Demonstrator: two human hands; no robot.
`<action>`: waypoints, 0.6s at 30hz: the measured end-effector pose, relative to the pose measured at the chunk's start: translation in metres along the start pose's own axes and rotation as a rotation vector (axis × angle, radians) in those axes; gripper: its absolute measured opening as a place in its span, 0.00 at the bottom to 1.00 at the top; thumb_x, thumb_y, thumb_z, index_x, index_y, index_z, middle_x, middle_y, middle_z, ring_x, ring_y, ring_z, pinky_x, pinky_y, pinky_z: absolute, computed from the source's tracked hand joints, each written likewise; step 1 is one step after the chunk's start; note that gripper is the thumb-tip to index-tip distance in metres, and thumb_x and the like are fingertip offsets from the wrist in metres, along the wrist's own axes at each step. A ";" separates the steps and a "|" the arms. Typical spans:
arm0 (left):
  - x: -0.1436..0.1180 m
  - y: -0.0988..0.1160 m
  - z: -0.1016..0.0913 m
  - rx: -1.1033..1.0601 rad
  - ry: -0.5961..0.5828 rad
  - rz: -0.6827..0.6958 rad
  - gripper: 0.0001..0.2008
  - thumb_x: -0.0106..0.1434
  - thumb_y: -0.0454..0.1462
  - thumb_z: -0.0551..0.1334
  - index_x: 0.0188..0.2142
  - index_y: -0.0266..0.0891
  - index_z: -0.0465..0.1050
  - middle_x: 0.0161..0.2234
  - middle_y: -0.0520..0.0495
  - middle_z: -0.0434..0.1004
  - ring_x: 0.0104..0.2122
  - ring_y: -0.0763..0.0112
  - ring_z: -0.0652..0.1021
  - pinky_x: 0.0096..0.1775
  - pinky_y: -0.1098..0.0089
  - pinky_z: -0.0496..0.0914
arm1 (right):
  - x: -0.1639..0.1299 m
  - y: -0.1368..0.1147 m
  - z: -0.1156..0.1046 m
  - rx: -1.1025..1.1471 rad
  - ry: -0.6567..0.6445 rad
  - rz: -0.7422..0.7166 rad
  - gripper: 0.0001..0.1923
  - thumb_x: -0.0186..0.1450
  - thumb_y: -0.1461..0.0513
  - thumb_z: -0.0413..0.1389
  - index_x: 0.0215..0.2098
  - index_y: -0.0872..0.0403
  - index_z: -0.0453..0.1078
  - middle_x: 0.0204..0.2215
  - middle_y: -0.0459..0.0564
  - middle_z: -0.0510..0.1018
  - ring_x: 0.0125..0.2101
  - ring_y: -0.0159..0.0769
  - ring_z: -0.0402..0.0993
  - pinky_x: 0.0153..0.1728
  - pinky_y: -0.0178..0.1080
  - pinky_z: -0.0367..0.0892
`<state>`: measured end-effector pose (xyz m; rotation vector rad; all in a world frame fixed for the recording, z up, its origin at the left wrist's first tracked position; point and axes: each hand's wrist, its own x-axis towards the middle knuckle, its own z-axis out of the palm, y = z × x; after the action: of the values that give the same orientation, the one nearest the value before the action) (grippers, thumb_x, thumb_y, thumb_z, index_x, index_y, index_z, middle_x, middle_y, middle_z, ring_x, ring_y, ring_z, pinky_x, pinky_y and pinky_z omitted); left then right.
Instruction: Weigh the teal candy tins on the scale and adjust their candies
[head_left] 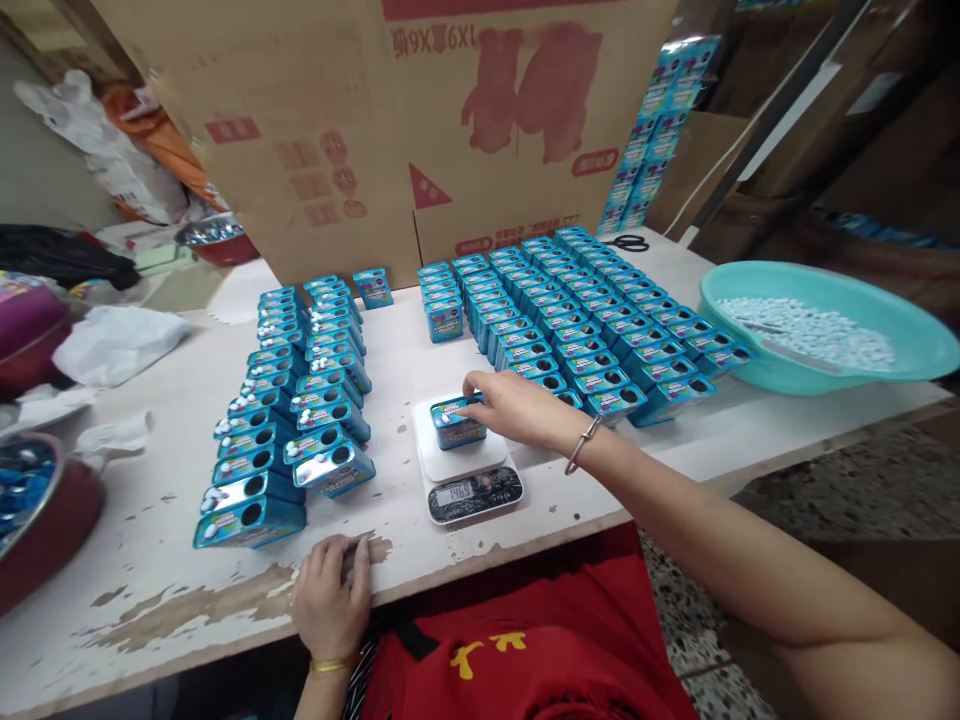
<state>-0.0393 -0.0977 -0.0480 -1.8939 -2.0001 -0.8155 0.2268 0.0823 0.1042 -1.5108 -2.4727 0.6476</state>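
Observation:
A blue candy tin (459, 424) stands on a white digital kitchen scale (426, 462), whose display seems to read 146.9. My right hand (501, 402) reaches in from the right, its thumb and fingers closed on the top right end of that tin. My left hand (330, 598) rests at the table's front edge, thumb apart from loosely bent fingers, with nothing visible in it. Left of the scale are two rows of similar tins (334, 455), many with white candies lying on their lids near round dark holes. A larger block of tins (600, 320) fills the table's right half.
A turquoise basin (795, 370) of white candies (814, 328) stands at the right with a flat metal tool in it. A large cardboard box (360, 110) rises behind the tins. Black scissors (628, 243) lie at the back. A red bowl (64, 530) stands at the left.

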 end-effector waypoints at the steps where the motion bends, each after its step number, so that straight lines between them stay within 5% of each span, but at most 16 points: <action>1: 0.000 0.000 0.000 0.000 -0.002 -0.002 0.08 0.64 0.41 0.58 0.35 0.39 0.70 0.34 0.47 0.73 0.34 0.67 0.72 0.38 0.68 0.64 | 0.001 -0.001 0.001 -0.003 0.000 0.003 0.16 0.65 0.55 0.54 0.47 0.54 0.68 0.37 0.55 0.77 0.40 0.44 0.72 0.33 0.37 0.59; 8: -0.001 -0.002 0.001 -0.010 -0.018 -0.013 0.08 0.63 0.42 0.59 0.35 0.39 0.71 0.34 0.46 0.73 0.35 0.65 0.73 0.39 0.67 0.64 | 0.009 0.002 0.006 0.082 0.011 -0.130 0.17 0.66 0.68 0.45 0.53 0.57 0.64 0.47 0.58 0.73 0.48 0.43 0.68 0.46 0.41 0.62; 18: -0.003 -0.004 0.005 -0.009 -0.014 -0.022 0.07 0.62 0.41 0.60 0.36 0.39 0.71 0.34 0.46 0.74 0.35 0.65 0.73 0.39 0.66 0.65 | 0.008 0.007 0.007 0.280 0.026 -0.202 0.17 0.64 0.70 0.48 0.50 0.56 0.66 0.46 0.53 0.73 0.47 0.37 0.67 0.52 0.41 0.60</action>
<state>-0.0422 -0.0971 -0.0547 -1.8905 -2.0322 -0.8209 0.2259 0.0905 0.0946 -1.1441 -2.3547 0.8838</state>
